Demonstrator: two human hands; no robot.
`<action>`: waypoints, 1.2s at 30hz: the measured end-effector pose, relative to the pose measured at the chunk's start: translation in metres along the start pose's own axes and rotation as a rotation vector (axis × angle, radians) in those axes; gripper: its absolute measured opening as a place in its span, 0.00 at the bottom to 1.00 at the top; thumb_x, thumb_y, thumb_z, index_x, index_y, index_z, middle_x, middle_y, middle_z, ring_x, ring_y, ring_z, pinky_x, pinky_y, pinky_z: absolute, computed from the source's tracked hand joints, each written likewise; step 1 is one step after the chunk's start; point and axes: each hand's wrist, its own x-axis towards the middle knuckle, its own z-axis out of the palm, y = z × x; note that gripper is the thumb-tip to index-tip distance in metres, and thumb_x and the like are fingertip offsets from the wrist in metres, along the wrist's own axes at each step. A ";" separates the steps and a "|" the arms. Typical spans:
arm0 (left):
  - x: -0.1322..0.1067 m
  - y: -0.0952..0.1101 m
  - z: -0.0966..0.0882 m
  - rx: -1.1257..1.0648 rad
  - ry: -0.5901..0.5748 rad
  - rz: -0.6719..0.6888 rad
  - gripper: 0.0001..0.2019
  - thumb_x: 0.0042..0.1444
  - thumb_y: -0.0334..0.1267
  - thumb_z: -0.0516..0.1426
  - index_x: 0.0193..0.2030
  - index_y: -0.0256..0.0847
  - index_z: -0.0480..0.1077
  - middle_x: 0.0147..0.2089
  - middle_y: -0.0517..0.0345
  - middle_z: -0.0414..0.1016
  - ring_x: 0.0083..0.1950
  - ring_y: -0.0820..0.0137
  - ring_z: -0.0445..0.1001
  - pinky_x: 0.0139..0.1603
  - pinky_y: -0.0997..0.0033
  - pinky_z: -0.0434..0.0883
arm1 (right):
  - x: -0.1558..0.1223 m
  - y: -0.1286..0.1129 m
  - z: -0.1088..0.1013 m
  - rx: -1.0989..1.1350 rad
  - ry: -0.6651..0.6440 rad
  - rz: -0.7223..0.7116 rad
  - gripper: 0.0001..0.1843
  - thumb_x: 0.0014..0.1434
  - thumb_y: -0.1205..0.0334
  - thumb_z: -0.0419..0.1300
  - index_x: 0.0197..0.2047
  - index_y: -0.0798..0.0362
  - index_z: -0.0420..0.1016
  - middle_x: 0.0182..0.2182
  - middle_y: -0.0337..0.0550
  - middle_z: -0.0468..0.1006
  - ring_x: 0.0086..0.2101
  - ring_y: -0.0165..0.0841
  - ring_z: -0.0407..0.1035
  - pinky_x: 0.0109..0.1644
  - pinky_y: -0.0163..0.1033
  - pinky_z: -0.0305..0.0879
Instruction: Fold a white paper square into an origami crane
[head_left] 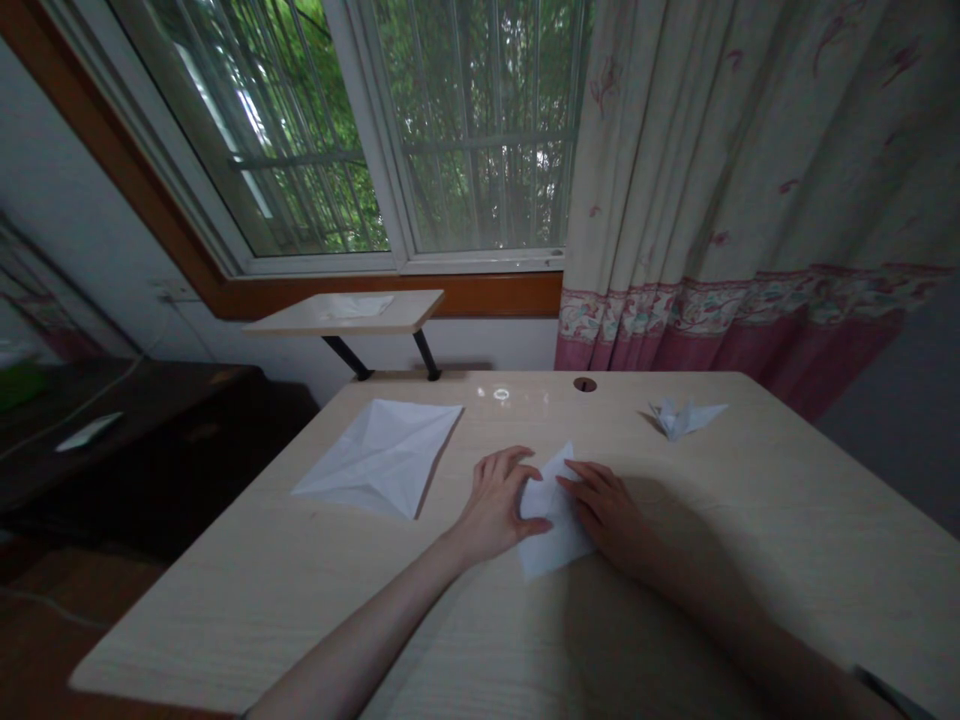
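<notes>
A folded sheet of white paper (556, 545) lies on the table in front of me, one corner pointing away. My left hand (499, 500) rests against its left side, thumb and index finger spread apart in a curve and touching the paper. On the paper's right side lie the stretched fingers of my right hand (604, 505); its thumb is hidden. Farther left is a larger white sheet (382, 455), opened out and marked with creases. At the back right stands a small folded paper figure (682, 418), like a crane with pointed ends.
The pale wooden table (247, 610) has a round cable hole (585, 384) near its back edge. A raised shelf (292, 315) on black legs stands back left, with white paper (360, 305) on it. A curtain (660, 200) hangs behind, right of the window.
</notes>
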 end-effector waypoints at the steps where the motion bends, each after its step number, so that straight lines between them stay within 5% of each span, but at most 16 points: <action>1: 0.000 0.000 0.000 -0.002 0.008 0.003 0.29 0.42 0.46 0.72 0.50 0.47 0.68 0.65 0.50 0.61 0.65 0.52 0.58 0.63 0.47 0.55 | 0.000 0.000 0.001 0.007 0.007 0.004 0.23 0.63 0.71 0.49 0.57 0.49 0.72 0.58 0.49 0.72 0.58 0.40 0.63 0.61 0.54 0.66; 14: 0.002 0.000 -0.005 0.086 0.155 0.050 0.15 0.50 0.29 0.63 0.44 0.48 0.73 0.59 0.56 0.69 0.60 0.58 0.63 0.65 0.46 0.51 | -0.001 -0.001 0.002 -0.020 0.094 0.032 0.17 0.64 0.69 0.50 0.51 0.51 0.75 0.53 0.51 0.76 0.55 0.42 0.68 0.59 0.54 0.68; 19: 0.002 -0.007 -0.002 0.093 0.109 0.095 0.12 0.59 0.26 0.56 0.46 0.45 0.72 0.57 0.53 0.71 0.58 0.60 0.67 0.60 0.51 0.61 | 0.000 -0.001 0.000 0.023 0.121 0.011 0.17 0.64 0.68 0.51 0.53 0.50 0.73 0.51 0.50 0.78 0.52 0.40 0.71 0.57 0.52 0.70; 24: 0.002 -0.013 0.003 0.006 0.023 0.095 0.13 0.63 0.26 0.50 0.47 0.43 0.72 0.51 0.53 0.74 0.52 0.65 0.72 0.53 0.62 0.71 | 0.000 -0.002 -0.001 0.012 0.084 -0.025 0.20 0.64 0.69 0.50 0.56 0.52 0.72 0.51 0.50 0.78 0.51 0.39 0.72 0.57 0.50 0.70; 36: 0.001 0.000 -0.006 0.065 -0.098 0.146 0.15 0.57 0.40 0.61 0.51 0.43 0.71 0.51 0.55 0.77 0.54 0.61 0.73 0.57 0.61 0.69 | 0.001 -0.012 -0.014 -0.106 -0.068 -0.062 0.25 0.62 0.74 0.50 0.59 0.49 0.72 0.55 0.48 0.76 0.53 0.39 0.70 0.58 0.50 0.66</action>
